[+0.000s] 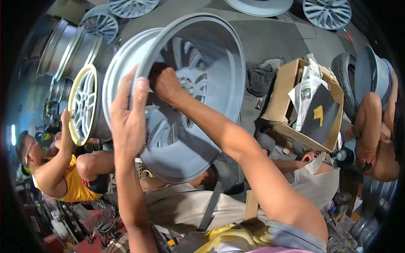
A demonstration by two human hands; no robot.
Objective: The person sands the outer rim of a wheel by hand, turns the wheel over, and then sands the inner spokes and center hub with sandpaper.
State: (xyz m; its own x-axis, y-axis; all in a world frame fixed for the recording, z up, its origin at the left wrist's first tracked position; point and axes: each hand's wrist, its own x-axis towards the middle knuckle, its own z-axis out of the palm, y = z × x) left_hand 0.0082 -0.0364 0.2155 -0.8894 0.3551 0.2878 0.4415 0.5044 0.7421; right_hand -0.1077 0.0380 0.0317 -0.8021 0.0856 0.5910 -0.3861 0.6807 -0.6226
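A grey alloy wheel rim [230, 80] stands tilted in front of me, its open barrel facing my body and its spokes at the far end. My left hand [130, 111] grips the near left lip, thumb up along the edge. Inside the barrel, my right hand [165, 83] is closed near the inner wall at the upper left. Whatever its fingers may hold is hidden by the hand and shadow.
To the right stands a cardboard box [291, 84] with newspaper and dark sheets. At left a co-worker [63, 177] holds a yellow-edged wheel [83, 105]. Another person [373, 135] handles a rim [371, 76] at right. More wheels [327, 12] lie on the floor behind.
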